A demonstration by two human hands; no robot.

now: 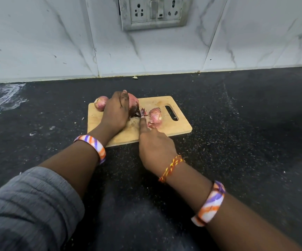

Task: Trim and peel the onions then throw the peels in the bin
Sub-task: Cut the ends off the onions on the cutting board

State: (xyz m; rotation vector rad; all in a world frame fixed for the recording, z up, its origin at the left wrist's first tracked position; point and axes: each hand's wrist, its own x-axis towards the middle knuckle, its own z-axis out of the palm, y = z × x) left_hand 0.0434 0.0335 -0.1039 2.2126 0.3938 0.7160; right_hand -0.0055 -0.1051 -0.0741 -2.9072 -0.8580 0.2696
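A wooden cutting board lies on the black counter. My left hand is clamped over a red onion at the board's middle, pressing it down. Dark peel scraps stick out at that onion's right end. My right hand rests at the board's near edge, its index finger stretched forward to those scraps and its other fingers curled under; whatever they hold is hidden. A second onion sits at the board's far left corner. A third, paler onion lies right of my fingertip with loose skin beside it.
The black counter is speckled with small crumbs and runs to a white marble-pattern wall. A socket plate is mounted on the wall above the board. A white smear marks the counter at far left.
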